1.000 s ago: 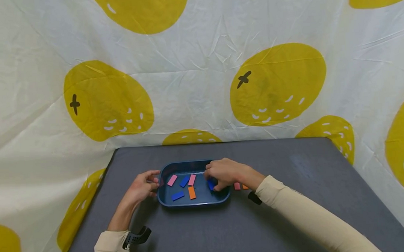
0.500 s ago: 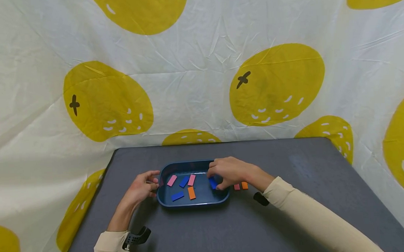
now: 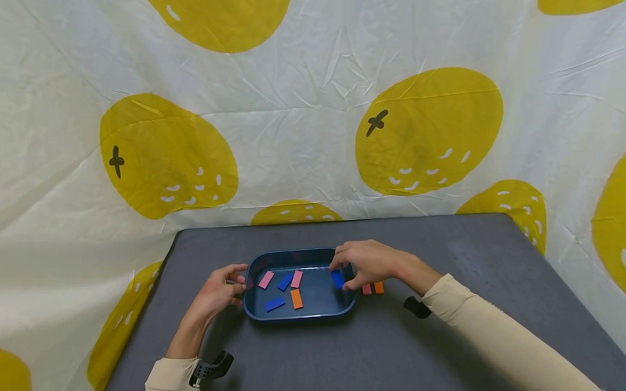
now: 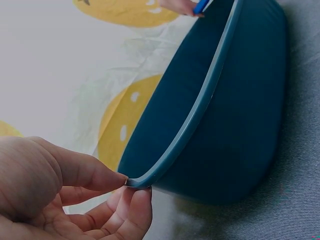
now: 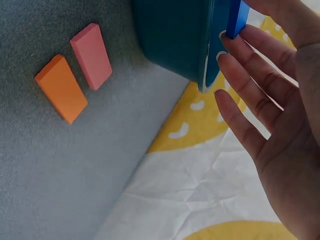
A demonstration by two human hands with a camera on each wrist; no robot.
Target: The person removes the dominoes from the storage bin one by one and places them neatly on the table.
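gray table (image 3: 310,365) | tray (image 3: 323,303): five blocks (image 3: 296,299) | left hand (image 3: 220,290) pinches rim (image 4: 201,100) | right hand (image 3: 370,260) pinches blue block (image 3: 338,278)

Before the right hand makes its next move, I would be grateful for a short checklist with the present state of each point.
1. Left hand steadying the tray: ok, it pinches the rim.
2. Right hand holding the held blue block: ok, between thumb and fingers.
3. Held block clear of the tray's rim: cannot tell, the views do not settle the gap.
4. Five loose blocks inside the tray: ok, two pink, two blue, one orange.
5. Table just right of the tray free of blocks: not ok, a pink block and an orange block lie there.
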